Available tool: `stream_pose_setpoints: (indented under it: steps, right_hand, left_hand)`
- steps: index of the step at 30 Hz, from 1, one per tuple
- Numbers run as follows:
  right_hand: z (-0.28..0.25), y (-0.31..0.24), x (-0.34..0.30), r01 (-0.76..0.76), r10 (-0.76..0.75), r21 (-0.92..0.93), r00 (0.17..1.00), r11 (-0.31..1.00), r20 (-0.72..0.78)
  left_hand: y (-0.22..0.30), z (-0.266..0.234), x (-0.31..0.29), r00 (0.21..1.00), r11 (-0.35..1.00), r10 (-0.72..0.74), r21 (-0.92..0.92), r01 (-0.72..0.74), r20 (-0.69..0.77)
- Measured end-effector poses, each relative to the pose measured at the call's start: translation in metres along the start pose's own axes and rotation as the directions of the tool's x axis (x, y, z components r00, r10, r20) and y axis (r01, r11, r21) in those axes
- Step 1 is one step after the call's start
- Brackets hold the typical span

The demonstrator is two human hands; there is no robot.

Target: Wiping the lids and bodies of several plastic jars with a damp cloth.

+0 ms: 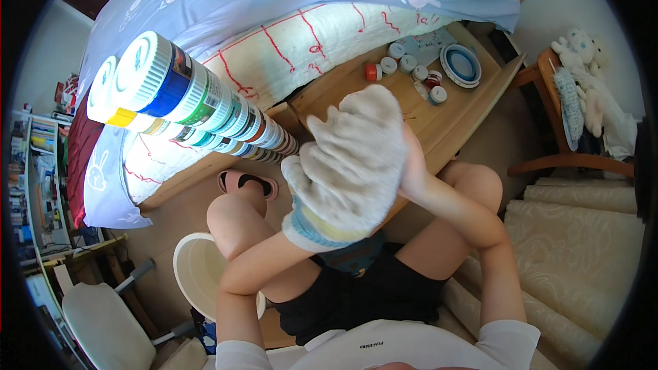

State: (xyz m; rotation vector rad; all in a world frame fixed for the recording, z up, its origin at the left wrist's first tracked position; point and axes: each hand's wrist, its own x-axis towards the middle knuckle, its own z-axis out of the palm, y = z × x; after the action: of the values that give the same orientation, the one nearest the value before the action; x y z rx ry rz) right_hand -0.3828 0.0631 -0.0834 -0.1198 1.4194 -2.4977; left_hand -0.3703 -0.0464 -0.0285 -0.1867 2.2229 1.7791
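A fuzzy off-white glove (356, 157) with a blue and yellow knitted cuff covers my left hand (343, 178). Its thick fingers lie bunched and folded, so the pose of the fingers inside is hidden. My right hand (412, 164) grips the glove along its right side, with its own fingers mostly out of sight behind the fabric. Both hands are raised above my lap, in front of a wooden surface (452, 123). Several small lidded jars (408, 64) stand there, some white and one red, beside a round blue-and-white basin (460, 66).
Two tall stacks of white-lidded jars (199, 96) rise on the left by the bed (226, 0). A cream bin (195, 267) stands by my left leg, near a white folding chair (110, 329). On the right, a wooden chair (558, 103) holds plush toys; rolled beige material (576, 247) lies below.
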Motion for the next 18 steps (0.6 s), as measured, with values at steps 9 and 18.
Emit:
stream_pose_setpoints:
  steps: [9, 18]
  right_hand:
    - [-0.026, -0.049, 0.019, -0.131, 0.176, 0.318, 0.978, 0.939, -0.116]
    - [-0.059, -0.065, 0.04, -0.305, 0.296, 0.183, 0.952, 0.935, 0.077]
  left_hand:
    - [-0.026, 0.027, -0.005, 0.991, 0.902, 0.115, -0.425, -0.077, 0.066]
    - [-0.063, -0.043, -0.012, 0.973, 0.693, 0.195, -0.72, -0.05, 0.12]
